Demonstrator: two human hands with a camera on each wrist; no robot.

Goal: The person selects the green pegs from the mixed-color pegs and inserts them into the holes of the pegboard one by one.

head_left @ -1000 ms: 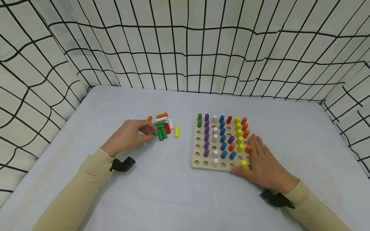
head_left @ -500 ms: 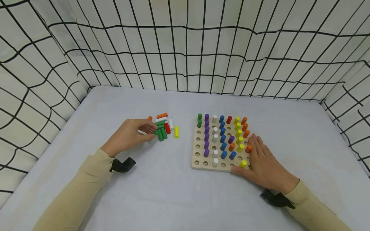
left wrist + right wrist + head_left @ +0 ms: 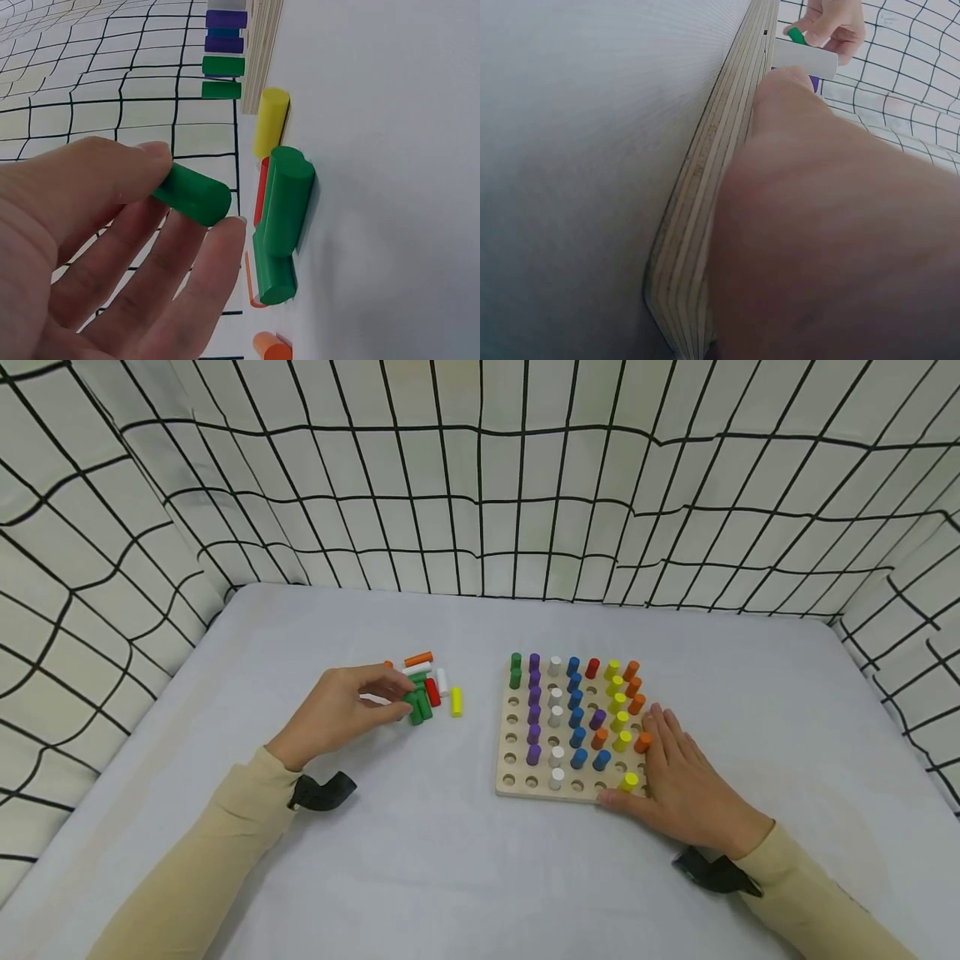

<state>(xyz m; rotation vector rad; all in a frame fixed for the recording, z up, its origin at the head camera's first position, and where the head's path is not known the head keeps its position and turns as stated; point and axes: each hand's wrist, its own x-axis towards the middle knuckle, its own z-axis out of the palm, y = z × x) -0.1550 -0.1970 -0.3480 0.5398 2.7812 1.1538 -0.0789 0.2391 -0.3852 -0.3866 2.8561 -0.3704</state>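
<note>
My left hand [image 3: 341, 703] hovers just left of a small heap of loose pegs. It pinches a green peg [image 3: 196, 196] between thumb and fingers, lifted off the table. Two green pegs [image 3: 289, 202] lie just beyond it in the left wrist view. My right hand [image 3: 693, 789] lies with straight fingers along the right side of a wooden pegboard [image 3: 555, 795], its thumb at the front edge. Upright pegs stand in columns on the board: purple pegs [image 3: 534, 714], blue pegs [image 3: 576, 717], yellow pegs [image 3: 619, 721] and others. Some holes are bare.
In the heap are a red peg [image 3: 432, 692], a yellow peg [image 3: 457, 702], a white peg [image 3: 442, 682] and an orange peg [image 3: 418, 658]. A white cloth covers the table [image 3: 450, 877]. Black netting [image 3: 480, 502] over white walls surrounds its back and sides.
My left hand has shifted very slightly right over the near edge of the heap, with the green peg at its fingertips. My right hand stays on the board, and the board has not moved.
</note>
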